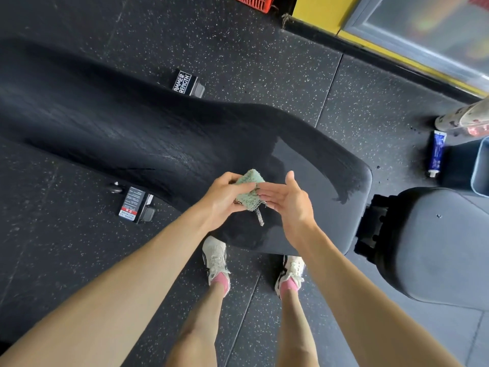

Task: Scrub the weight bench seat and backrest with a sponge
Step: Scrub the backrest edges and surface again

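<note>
Head camera: over the streak-darkened black backrest (132,128) on speckled rubber flooring (238,49), the left hand (225,197) grips a green sponge (250,185), the right hand (289,201) flat-fingered against it, the seat (436,247) adjoining.

Figure: floor and far edge of the room.
We see dark speckled rubber floor (238,49) tiles meeting at seams; at top right a yellow frame (315,9) borders a glass panel (436,30), a red basket (251,1) beside it.

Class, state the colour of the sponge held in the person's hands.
Pale mint green, with a grey mesh tail hanging below the sponge; it shows in the head view.
</note>
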Demonstrator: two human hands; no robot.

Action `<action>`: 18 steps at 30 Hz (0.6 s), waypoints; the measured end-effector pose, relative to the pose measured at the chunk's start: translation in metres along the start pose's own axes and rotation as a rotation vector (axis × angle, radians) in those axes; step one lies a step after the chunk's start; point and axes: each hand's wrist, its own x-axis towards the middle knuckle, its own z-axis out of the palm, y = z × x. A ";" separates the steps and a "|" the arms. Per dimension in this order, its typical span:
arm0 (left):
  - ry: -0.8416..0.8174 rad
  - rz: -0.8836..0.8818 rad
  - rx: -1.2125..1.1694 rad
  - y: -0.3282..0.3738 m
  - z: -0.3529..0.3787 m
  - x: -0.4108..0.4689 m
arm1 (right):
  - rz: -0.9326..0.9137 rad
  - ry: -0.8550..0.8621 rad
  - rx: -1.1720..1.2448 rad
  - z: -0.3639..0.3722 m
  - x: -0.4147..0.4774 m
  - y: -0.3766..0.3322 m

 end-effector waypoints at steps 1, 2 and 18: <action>0.014 0.007 0.001 -0.001 0.005 0.001 | 0.019 0.028 0.034 -0.008 0.000 0.000; 0.058 0.051 0.055 -0.001 0.011 0.002 | 0.035 0.085 0.056 -0.016 0.001 -0.001; 0.264 1.150 1.330 -0.083 0.126 0.070 | -0.194 0.553 -0.499 -0.153 0.022 0.016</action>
